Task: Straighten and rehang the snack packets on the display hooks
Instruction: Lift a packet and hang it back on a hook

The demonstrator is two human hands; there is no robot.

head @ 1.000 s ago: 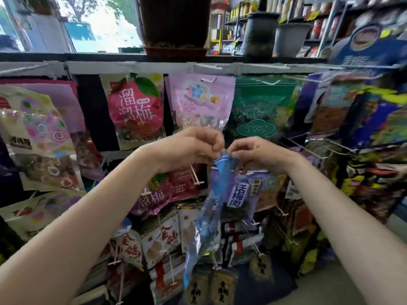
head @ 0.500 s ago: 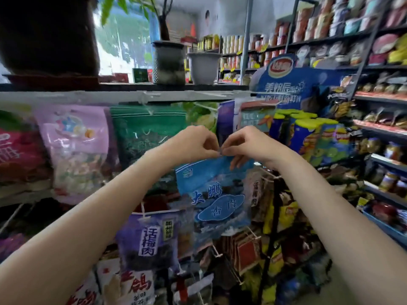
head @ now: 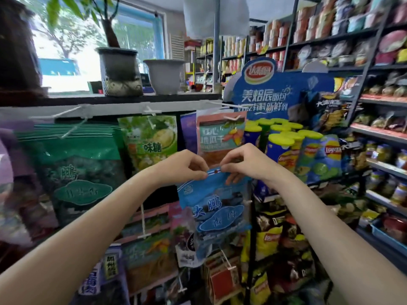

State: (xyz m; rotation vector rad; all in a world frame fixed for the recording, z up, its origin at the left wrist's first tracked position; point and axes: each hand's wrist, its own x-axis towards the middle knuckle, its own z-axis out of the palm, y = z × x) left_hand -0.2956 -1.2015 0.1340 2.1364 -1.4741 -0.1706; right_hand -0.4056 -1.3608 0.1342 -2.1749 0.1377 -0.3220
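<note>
Blue snack packet [head: 217, 208] hangs upright between my two hands, its long axis running top to bottom, printed face toward me and its sealed top edge level at the height of my knuckles. It sits in front of the display rack [head: 132, 107], just below an orange packet [head: 220, 137] and right of a yellow-green packet [head: 152, 139]. My left hand [head: 184, 167] pinches the packet's top strip at its left end, thumb and forefinger closed tight on it, the other fingers curled in. My right hand [head: 246, 164] pinches the same strip a little to the right, with some fingers showing behind the film lower down. Both are grasping the packet; the two pinches nearly meet at the small hole in the strip. I cannot tell whether that hole is on a hook. Left of all this hangs a large green packet [head: 79, 172]. To the right stand chip cans with yellow lids [head: 284, 142] under a blue sign [head: 271, 95]. Two plant pots [head: 120, 71] rest on the shelf above the rack.
</note>
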